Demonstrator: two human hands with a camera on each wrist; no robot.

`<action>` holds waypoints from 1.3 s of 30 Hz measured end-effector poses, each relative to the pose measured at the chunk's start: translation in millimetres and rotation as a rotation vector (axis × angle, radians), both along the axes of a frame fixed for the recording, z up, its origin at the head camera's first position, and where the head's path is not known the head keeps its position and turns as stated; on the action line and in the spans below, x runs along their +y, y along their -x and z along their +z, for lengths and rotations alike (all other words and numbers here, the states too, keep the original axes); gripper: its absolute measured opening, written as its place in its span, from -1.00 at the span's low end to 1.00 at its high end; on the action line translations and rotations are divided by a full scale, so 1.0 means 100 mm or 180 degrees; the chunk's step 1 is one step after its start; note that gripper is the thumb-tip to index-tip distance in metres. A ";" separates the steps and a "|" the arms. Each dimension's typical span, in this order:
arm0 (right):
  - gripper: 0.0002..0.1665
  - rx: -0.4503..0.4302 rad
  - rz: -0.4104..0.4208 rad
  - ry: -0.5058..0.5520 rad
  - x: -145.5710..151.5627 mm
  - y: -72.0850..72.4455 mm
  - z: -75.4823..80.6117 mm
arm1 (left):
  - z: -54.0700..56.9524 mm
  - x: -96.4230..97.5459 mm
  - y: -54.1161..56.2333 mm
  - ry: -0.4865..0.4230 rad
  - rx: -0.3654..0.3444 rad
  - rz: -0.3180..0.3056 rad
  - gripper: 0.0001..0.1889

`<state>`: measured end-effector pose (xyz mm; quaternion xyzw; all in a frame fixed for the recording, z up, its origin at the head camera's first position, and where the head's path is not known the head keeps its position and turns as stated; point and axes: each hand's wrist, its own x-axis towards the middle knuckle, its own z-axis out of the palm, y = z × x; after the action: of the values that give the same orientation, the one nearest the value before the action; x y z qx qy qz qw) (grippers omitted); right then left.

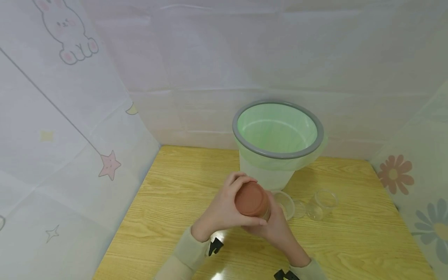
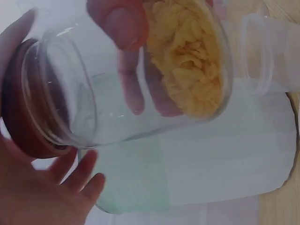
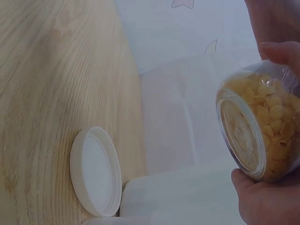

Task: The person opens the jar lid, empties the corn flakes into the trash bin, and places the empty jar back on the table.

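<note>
A clear jar (image 2: 122, 117) with a reddish-brown lid (image 1: 250, 199) is held up above the table in both hands. Yellow flakes (image 2: 187, 61) fill its bottom end, as the left wrist view shows. My left hand (image 1: 224, 204) curls around the lid, its thumb along the near side. Lower down, my right hand (image 1: 274, 225) grips the jar's glass body; part of this hand is hidden behind the jar in the head view. The jar's round base (image 3: 241, 136) faces the right wrist camera.
Behind the hands stands a pale green bucket (image 1: 278, 151) with a grey rim. Right of the hands, a shallow white lid (image 3: 96, 173) lies on the wooden table (image 1: 168, 186), near a clear cup (image 1: 322, 204). Printed sheets hang around the table.
</note>
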<state>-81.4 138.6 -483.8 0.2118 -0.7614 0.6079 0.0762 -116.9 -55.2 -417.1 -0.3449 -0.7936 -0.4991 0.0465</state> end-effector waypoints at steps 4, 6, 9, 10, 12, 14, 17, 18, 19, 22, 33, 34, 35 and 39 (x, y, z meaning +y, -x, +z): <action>0.18 -0.0145 -0.0046 -0.0001 0.00 -0.01 0.01 | 0.03 -0.02 0.02 -0.0399 0.0153 0.0102 0.01; 0.16 -0.0162 -0.0082 -0.0024 0.00 -0.01 0.01 | 0.04 -0.04 0.03 -0.0432 0.0257 0.0145 0.01; 0.16 -0.0143 -0.0114 -0.0069 0.01 -0.01 0.01 | 0.03 -0.05 0.04 -0.0424 0.0267 0.0153 0.00; 0.15 -0.0127 -0.0135 -0.0088 0.02 0.00 0.01 | 0.02 -0.06 0.04 -0.0421 0.0259 0.0156 0.00; 0.16 -0.0128 -0.0173 -0.0135 0.03 0.00 -0.01 | 0.02 -0.07 0.05 -0.0423 0.0248 0.0163 0.01; 0.17 -0.0143 -0.0194 -0.0149 0.05 0.01 -0.02 | 0.01 -0.08 0.05 -0.0412 0.0257 0.0188 0.02; 0.17 -0.0190 -0.0220 -0.0137 0.06 0.02 -0.02 | 0.01 -0.11 0.07 -0.0411 0.0293 0.0239 0.05; 0.16 -0.0191 -0.0234 -0.0131 0.07 0.02 -0.02 | 0.01 -0.12 0.07 -0.0414 0.0298 0.0265 0.06; 0.14 -0.0183 -0.0261 -0.0131 0.07 0.02 -0.01 | 0.01 -0.13 0.07 -0.0422 0.0301 0.0292 0.06; 0.10 -0.0185 -0.0325 -0.0122 0.08 0.02 0.01 | 0.02 -0.16 0.08 -0.0494 0.0223 0.0351 0.06; 0.10 -0.0125 -0.0426 -0.0013 0.13 0.03 0.05 | -0.04 -0.22 0.07 -0.0760 -0.0130 0.0333 0.06; 0.09 -0.0109 -0.0445 -0.0013 0.14 0.03 0.06 | -0.05 -0.22 0.06 -0.0746 -0.0141 0.0345 0.08; 0.09 -0.0082 -0.0473 -0.0015 0.15 0.04 0.07 | -0.06 -0.23 0.06 -0.0715 -0.0149 0.0367 0.08; 0.09 0.0042 -0.0531 0.0037 0.21 0.06 0.10 | -0.09 -0.26 0.06 -0.0613 -0.0149 0.0430 0.10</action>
<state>-87.4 159.6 -474.3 0.1513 -0.7723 0.6025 0.1329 -122.4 -80.9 -426.5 -0.2728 -0.7643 -0.5766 0.0944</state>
